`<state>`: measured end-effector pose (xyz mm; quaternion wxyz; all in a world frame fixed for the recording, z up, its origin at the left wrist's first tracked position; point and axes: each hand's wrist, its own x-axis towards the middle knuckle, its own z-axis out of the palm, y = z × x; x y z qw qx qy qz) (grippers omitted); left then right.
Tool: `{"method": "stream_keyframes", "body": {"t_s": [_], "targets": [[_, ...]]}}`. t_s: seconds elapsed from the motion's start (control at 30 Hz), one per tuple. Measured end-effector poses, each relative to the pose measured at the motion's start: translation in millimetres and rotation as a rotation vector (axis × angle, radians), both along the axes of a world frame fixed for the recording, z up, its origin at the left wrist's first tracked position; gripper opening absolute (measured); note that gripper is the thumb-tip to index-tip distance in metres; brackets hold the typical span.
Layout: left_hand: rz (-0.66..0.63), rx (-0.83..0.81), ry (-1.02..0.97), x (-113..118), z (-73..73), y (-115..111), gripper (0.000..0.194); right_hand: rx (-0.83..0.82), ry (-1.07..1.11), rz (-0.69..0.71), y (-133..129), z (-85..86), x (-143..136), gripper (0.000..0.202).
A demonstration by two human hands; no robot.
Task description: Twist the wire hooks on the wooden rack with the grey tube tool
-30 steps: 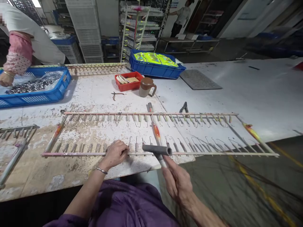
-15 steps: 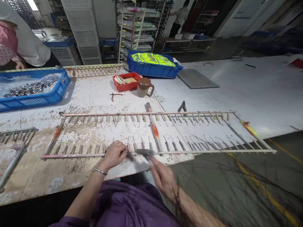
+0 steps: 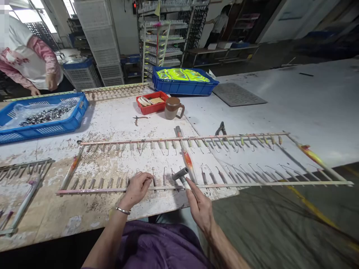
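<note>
A long metal frame (image 3: 92, 191) lies on the worktable, with rows of small grey pieces and thin hooks along both long rails. My left hand (image 3: 137, 189) is at the near rail, left of the middle, its thumb and forefinger pinched at a thin hooked piece (image 3: 154, 180). My right hand (image 3: 200, 205) is closed round the pale handle of a small hammer, its forefinger stretched along it. The grey hammer head (image 3: 180, 173) is tilted over the near rail, right of my left hand.
Behind the frame are pliers (image 3: 221, 129), small cutters (image 3: 139, 119), a brown mug (image 3: 173, 108), a red tray (image 3: 151, 108) and blue crates (image 3: 181, 88) (image 3: 42, 133). A person (image 3: 33, 61) stands at the far left. Another frame (image 3: 24, 205) lies at the left.
The hammer head has risen a little and tilted. My left hand stays at the near rail. The view has shifted slightly, and the person at the far left shows more fully.
</note>
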<state>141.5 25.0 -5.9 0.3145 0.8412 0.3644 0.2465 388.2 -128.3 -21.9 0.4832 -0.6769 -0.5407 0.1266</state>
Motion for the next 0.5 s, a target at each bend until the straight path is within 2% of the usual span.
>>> {"method": "stream_keyframes", "body": {"t_s": [0.1,0.2,0.3,0.5], "targets": [[0.014,0.009,-0.019,0,-0.9,0,0.023,-0.004,-0.031,-0.001,3,-13.5,-4,0.048],[0.008,-0.002,-0.041,-1,-0.2,1,0.025,0.064,-0.1,0.039,5,-23.2,-8,0.043],[-0.04,-0.042,-0.053,-1,3.9,4,0.023,0.125,-0.178,0.054,5,-27.9,-10,0.043],[-0.164,-0.059,-0.027,2,10.7,8,0.014,0.126,-0.194,0.041,9,-30.4,-12,0.045]]}}
